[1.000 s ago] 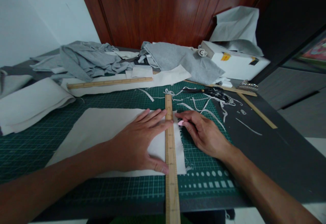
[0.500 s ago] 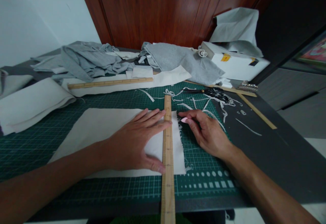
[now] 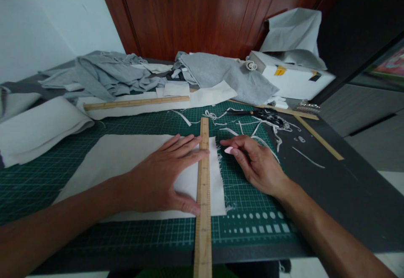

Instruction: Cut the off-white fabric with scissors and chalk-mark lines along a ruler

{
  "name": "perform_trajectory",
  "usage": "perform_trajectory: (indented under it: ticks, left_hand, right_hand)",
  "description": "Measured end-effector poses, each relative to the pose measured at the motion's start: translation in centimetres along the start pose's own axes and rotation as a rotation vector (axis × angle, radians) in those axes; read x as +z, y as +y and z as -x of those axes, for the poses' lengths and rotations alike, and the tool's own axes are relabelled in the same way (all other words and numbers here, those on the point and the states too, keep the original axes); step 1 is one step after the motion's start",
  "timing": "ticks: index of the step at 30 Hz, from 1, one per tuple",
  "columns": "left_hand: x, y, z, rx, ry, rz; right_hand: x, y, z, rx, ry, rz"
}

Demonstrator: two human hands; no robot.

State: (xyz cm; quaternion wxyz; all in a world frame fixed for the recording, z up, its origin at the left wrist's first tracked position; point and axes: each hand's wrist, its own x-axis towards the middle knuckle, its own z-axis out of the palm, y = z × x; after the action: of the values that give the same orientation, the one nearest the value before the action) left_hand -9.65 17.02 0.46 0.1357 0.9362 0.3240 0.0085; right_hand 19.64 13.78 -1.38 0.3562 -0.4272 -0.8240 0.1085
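While left fingers (image 3: 192,159) splay onto the ruler (image 3: 203,177), right fingers (image 3: 239,141) pinch a pink chip (image 3: 228,150), strips (image 3: 229,131) and scissors (image 3: 272,118) beyond.

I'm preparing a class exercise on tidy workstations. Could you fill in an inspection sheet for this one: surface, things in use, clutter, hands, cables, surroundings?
Surface: green gridded cutting mat on a dark table.
Things in use: wooden ruler lying across off-white cloth with a frayed right edge; small pink piece, possibly tailor's chalk.
Clutter: black-handled scissors, scattered white strips, heaped grey fabric.
Hands: left hand spread over cloth, index finger on ruler; right hand pinching the pink piece, right of the frayed edge.
Cables: nothing seen.
Surroundings: reddish-brown wood panel, pale wall, white box.
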Motion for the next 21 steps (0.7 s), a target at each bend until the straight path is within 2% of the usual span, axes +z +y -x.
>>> perform_trajectory:
  ticks: [7, 15, 21]
  left_hand:
    - [-0.1, -0.5, 0.0, 0.035, 0.006, 0.029]
    - [-0.8, 1.1, -0.4, -0.024, -0.032, 0.075]
    - [-1.1, 2.0, -0.5, -0.019, -0.078, 0.043]
  right_hand:
    - [0.3, -0.5, -0.4, -0.148, -0.118, -0.009]
    - [0.6, -0.3, -0.5, -0.120, -0.147, -0.006]
    - [0.7, -0.4, -0.5, -0.106, -0.145, -0.025]
